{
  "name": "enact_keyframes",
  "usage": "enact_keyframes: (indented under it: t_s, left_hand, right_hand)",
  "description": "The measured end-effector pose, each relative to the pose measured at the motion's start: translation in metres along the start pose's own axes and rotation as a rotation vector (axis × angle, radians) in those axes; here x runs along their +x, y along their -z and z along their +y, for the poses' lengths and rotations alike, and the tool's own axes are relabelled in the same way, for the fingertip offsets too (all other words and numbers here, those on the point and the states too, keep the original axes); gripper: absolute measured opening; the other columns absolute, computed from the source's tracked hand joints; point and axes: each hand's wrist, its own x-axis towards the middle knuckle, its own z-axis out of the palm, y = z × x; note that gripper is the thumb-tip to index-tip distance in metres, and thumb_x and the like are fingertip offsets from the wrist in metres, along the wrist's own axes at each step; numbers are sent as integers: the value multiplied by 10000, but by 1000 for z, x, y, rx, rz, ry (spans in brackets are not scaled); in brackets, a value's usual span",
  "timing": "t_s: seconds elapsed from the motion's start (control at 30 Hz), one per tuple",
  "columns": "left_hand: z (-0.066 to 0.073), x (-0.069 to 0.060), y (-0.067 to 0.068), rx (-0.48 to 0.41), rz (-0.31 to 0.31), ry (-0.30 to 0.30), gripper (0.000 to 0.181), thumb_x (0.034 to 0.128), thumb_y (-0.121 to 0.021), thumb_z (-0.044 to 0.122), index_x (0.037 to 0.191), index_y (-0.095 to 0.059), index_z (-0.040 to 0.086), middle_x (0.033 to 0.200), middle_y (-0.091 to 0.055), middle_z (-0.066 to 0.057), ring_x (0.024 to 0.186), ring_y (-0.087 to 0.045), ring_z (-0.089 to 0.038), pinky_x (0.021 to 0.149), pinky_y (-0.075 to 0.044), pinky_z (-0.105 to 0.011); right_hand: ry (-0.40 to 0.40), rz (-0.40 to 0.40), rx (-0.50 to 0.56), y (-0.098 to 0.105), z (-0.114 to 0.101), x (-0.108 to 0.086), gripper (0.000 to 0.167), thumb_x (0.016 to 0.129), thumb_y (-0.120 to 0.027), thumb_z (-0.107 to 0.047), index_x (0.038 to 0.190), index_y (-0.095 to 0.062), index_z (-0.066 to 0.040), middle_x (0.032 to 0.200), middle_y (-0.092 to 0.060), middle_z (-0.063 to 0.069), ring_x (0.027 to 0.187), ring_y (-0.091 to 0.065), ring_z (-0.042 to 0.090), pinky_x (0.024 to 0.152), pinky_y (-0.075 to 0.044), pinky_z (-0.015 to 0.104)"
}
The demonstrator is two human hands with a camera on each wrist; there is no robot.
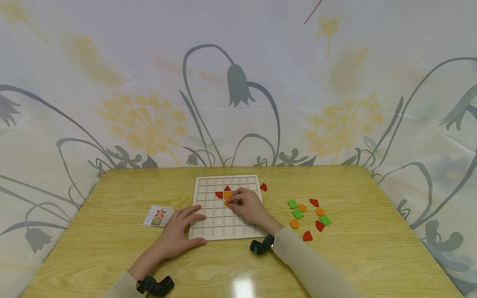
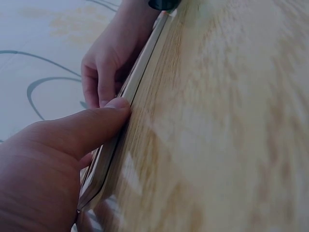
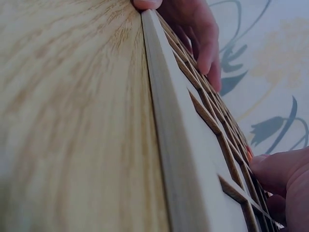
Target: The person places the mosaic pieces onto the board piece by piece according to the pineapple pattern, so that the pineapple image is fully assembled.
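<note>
The right hand [image 1: 253, 209] has a narrow grip, thumb and fingers pinching a partly hidden orange piece [image 1: 226, 203] at the gridded board [image 1: 218, 222], at six o'clock of an orange square [image 1: 227, 194]. Red sectors [image 1: 219, 195] sit at that square's nine and twelve o'clock. The left hand [image 1: 180, 231] has a wide grip, fingers spread over the board's nine-o'clock side, thumb at seven, likely steadying it. The step in hand looks like seating the orange piece in its cell; the next move probably calls for settling it flat, then parting the fingers.
</note>
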Motion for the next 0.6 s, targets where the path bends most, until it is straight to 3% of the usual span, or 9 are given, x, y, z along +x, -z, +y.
enact_keyframes:
  t_s: [0.4, 0.6]
  left_hand:
    - [0, 0, 1, 2, 0, 7, 578, 785, -823, 473, 1273, -653, 213, 1518, -445, -60, 1313, -402, -336, 996, -379, -598]
    - [-1, 0, 0, 3, -3, 2, 582, 790, -818, 479, 1278, -650, 209, 1520, -441, -54, 1325, -393, -334, 1003, -375, -600]
  right_hand:
    - [10, 18, 7, 0, 3, 0, 81, 915, -730, -110, 962, -790, -137, 1003, -658, -40, 834, -575, 102, 725, -489, 261]
    - [-49, 87, 130, 11, 6, -1, 121, 918, -705, -58, 986, -788, -114, 1016, -694, -28, 811, -598, 123, 705, -507, 277]
